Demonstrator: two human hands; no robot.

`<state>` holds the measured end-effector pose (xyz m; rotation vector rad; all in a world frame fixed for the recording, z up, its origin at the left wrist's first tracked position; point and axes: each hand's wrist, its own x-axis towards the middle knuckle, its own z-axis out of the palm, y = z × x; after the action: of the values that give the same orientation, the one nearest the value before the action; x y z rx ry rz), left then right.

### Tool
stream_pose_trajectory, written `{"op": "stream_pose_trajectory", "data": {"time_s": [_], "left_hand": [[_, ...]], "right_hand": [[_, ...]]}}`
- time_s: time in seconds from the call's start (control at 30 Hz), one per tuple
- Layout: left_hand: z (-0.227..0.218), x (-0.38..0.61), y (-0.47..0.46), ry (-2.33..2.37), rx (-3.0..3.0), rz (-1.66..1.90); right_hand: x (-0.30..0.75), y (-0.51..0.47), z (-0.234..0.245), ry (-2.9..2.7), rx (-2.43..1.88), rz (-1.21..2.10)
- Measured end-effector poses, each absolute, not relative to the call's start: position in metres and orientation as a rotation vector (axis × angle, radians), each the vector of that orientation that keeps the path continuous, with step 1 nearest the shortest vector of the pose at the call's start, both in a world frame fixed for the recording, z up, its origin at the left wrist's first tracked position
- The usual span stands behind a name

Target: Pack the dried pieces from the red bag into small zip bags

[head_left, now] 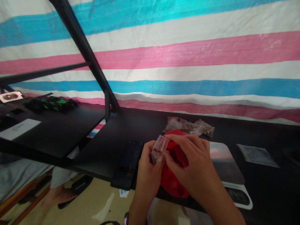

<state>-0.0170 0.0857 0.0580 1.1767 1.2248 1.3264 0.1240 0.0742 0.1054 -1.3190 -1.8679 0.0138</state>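
Between my hands is a small clear plastic bag (160,147), held up at a tilt with a few brownish bits low inside it. My left hand (148,172) is closed around its left side and bottom. At its right side, the index finger and thumb of my right hand (191,156) hold the upper and lower edges. Directly beneath my hands lies a red plastic bag (171,184), partly covered by my right hand. Several small clear bags of brownish small parts (189,126) lie just behind it on the black table (138,122).
A digital scale (226,162) sits right of my right hand, with a flat clear bag (257,155) beyond it. A dark phone (127,164) lies left of my left hand. At left, another table holds black-and-green items (51,103) and a white card (20,128). Another person's foot (58,197) shows below.
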Motion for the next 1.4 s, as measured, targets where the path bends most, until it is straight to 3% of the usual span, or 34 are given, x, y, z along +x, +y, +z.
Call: {"op": "stream_pose_trajectory", "data": {"time_s": [0.27,0.5,0.77,1.03,1.4], "left_hand": [[0.056,-0.019,0.087,1.289,1.176,1.344],[0.093,-0.038,0.068,1.482,1.165,1.523],[0.118,-0.04,0.031,1.265,1.284,0.892],[0.09,-0.003,0.018,0.982,1.326,0.321],[0.074,-0.026,0.046,1.134,1.24,0.84]], "right_hand": [[0.138,0.075,0.104,-1.831,-1.399,0.034],[0.161,0.076,0.089,-1.999,-1.611,0.591],[0.161,0.078,0.09,-1.992,-1.682,0.608],[0.166,0.089,0.075,-2.038,-1.686,0.534],[0.172,0.08,0.086,-2.132,-1.583,0.584]]}}
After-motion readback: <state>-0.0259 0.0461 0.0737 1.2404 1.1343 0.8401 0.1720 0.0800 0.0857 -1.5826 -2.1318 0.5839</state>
